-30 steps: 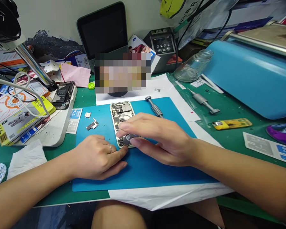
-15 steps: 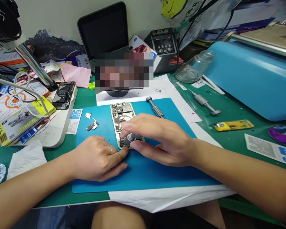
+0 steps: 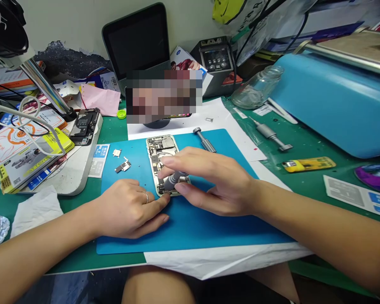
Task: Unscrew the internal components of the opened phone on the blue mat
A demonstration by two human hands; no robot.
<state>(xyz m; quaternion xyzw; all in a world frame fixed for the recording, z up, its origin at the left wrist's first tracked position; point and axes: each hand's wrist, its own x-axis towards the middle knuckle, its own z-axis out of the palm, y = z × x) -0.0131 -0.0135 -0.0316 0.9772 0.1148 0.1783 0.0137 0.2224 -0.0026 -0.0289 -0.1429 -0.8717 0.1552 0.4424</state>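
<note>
An opened phone [image 3: 160, 158] lies on a blue mat [image 3: 190, 234], its inner boards showing. My right hand [image 3: 221, 181] grips a grey screwdriver [image 3: 172, 180] between thumb and fingers, tilted over the phone's lower end; its tip is hidden. Resting palm down on the mat, my left hand [image 3: 134, 209] has its index fingertip at the phone's bottom edge, with the thumb apart below and other fingers curled. Two small removed parts sit left of the phone: a silvery piece [image 3: 117, 153] and a dark-and-metal piece [image 3: 123, 165]. Behind the right hand lies a second screwdriver [image 3: 205, 141].
Another grey screwdriver [image 3: 269, 133], a yellow cutter [image 3: 308, 164] and a glass jar [image 3: 256, 88] are at right. A dark screen [image 3: 139, 42] stands behind. Boxes [image 3: 34, 156] and another opened phone [image 3: 85, 126] occupy the left. White paper [image 3: 215, 114] lies under the mat.
The screwdriver in my right hand leans slightly differently, and the fingers around it have shifted a little. My left hand stays by the phone's bottom edge.
</note>
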